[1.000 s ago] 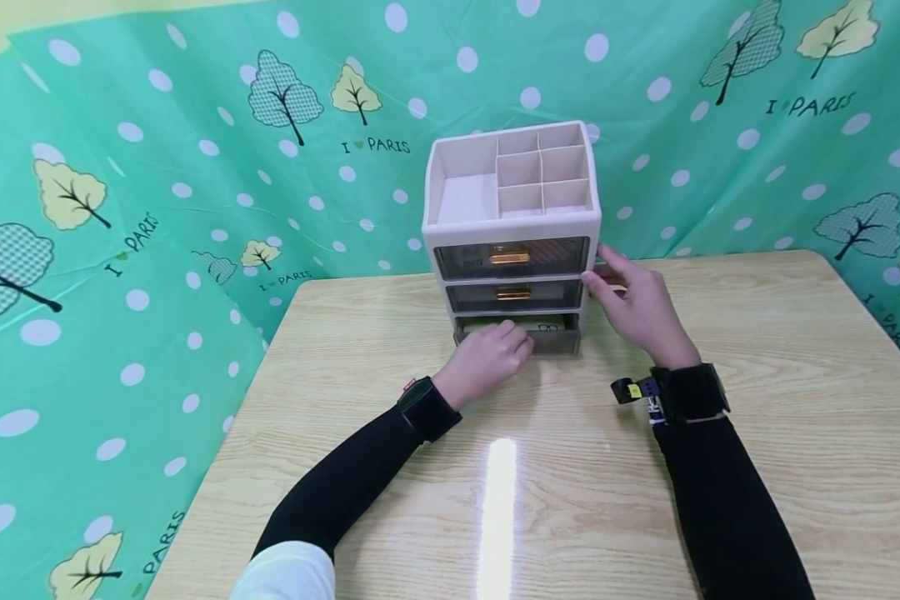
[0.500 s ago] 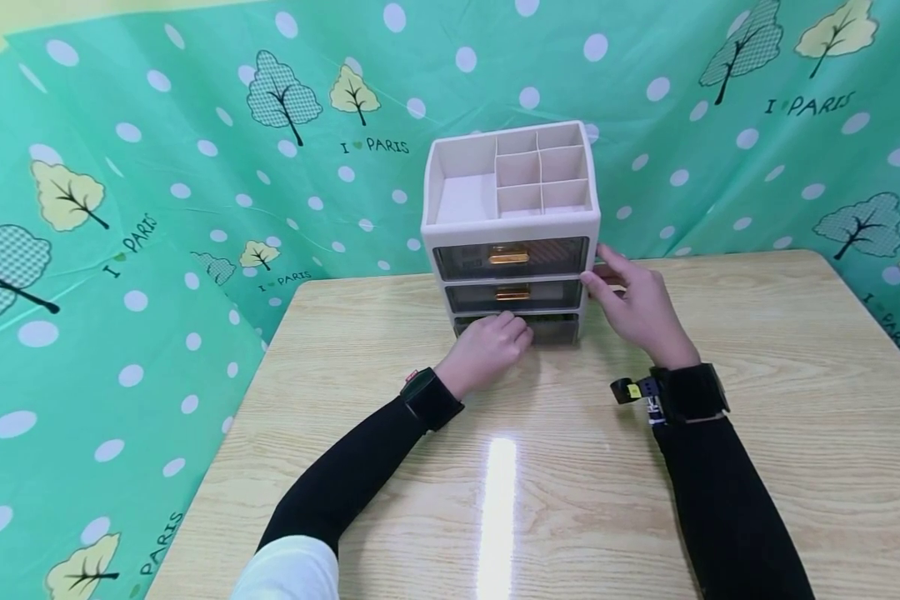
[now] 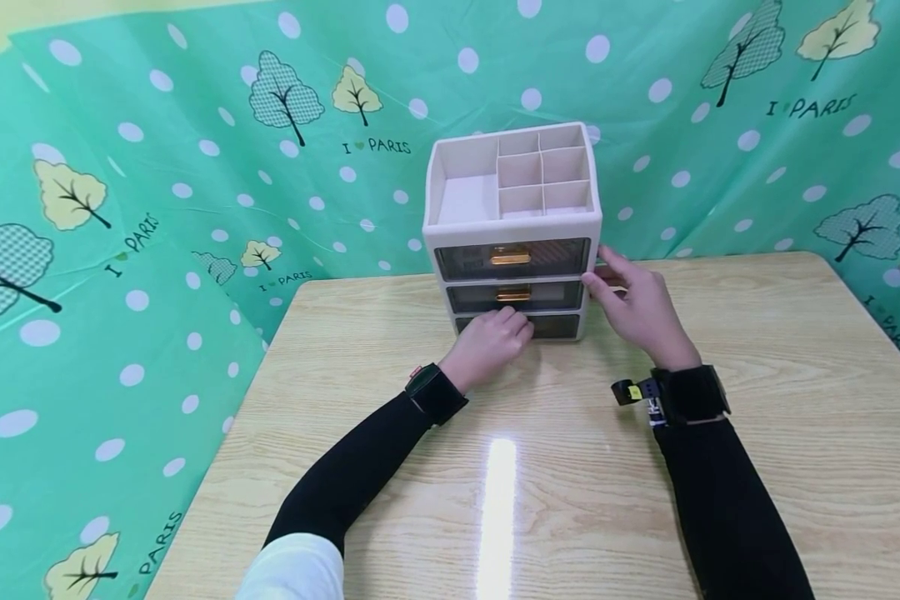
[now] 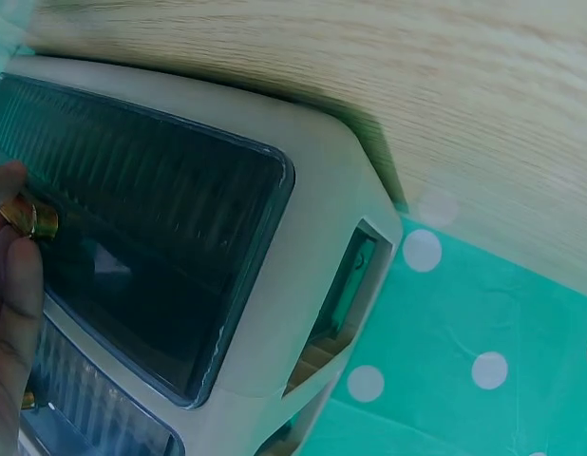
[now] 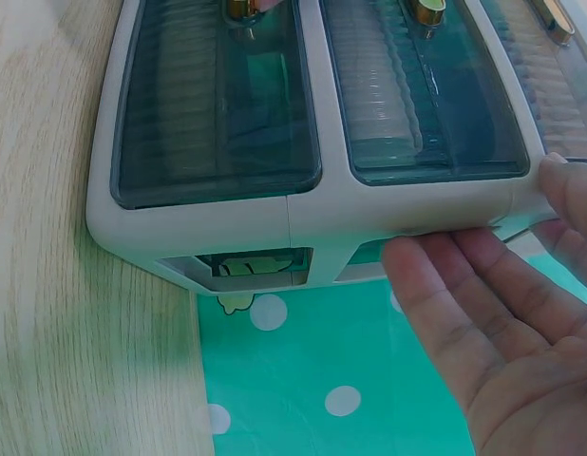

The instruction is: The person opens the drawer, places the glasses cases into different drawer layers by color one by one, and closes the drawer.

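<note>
A white desktop drawer organizer (image 3: 512,227) stands upright on the table with smoky see-through drawers. My left hand (image 3: 489,343) covers part of the bottom drawer (image 3: 558,327), which sits flush with the frame. In the left wrist view, thumb and finger of that hand (image 4: 10,294) pinch the small gold drawer handle (image 4: 32,217). My right hand (image 3: 641,310) holds the organizer's right side. Its thumb (image 5: 571,195) lies at the front edge, and the other fingers (image 5: 441,285) touch the side wall, as the right wrist view shows.
Gold handles mark the top drawer (image 3: 465,260) and the middle drawer (image 3: 465,297). Open compartments (image 3: 520,171) form the organizer's top. A green patterned cloth (image 3: 360,200) hangs behind the wooden table (image 3: 375,517).
The bottom drawer has slid inward from partly pulled out to flush, with my left hand following it slightly away from me. My right hand has stayed at the organizer's side.
</note>
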### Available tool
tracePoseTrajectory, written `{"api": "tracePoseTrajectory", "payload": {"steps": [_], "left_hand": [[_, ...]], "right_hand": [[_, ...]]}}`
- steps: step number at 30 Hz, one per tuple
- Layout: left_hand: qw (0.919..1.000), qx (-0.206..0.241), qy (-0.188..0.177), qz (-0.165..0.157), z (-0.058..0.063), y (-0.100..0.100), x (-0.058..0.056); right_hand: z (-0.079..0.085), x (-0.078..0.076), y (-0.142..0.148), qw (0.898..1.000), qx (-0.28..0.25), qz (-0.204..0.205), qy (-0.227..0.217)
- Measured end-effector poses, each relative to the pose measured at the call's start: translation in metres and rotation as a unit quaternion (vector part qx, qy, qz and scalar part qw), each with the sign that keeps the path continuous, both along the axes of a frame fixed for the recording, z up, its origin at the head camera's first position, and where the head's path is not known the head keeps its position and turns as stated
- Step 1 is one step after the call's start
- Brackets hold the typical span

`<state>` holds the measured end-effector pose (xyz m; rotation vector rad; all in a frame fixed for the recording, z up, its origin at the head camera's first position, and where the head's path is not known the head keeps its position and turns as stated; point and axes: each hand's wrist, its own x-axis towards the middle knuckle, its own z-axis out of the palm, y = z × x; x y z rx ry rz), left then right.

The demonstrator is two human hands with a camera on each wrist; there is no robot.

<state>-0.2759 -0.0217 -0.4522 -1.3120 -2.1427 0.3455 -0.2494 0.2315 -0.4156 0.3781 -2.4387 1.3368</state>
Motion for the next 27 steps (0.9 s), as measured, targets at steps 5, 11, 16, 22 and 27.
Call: {"api": "tracePoseTrajectory", "payload": {"steps": [5, 11, 16, 22, 27], "left_hand": [[0.9999, 0.007, 0.000, 0.010, -0.002, 0.000, 0.000], [0.9994, 0.033, 0.003, 0.012, -0.009, 0.003, -0.003], [0.9984, 0.042, -0.029, 0.024, -0.010, 0.008, 0.000], [0.9898, 0.066, -0.124, 0.024, 0.003, 0.006, 0.007], [0.9811, 0.093, -0.167, 0.028, 0.008, -0.010, 0.003]], "right_hand": [[0.000, 0.000, 0.000, 1.000, -0.002, 0.001, 0.002], [0.000, -0.001, 0.005, 1.000, 0.002, 0.001, 0.001], [-0.001, -0.002, 0.012, 1.000, 0.006, -0.003, -0.004], [-0.003, -0.004, 0.017, 1.000, 0.004, -0.003, -0.003], [-0.006, -0.007, 0.020, 1.000, -0.003, -0.007, 0.002]]}}
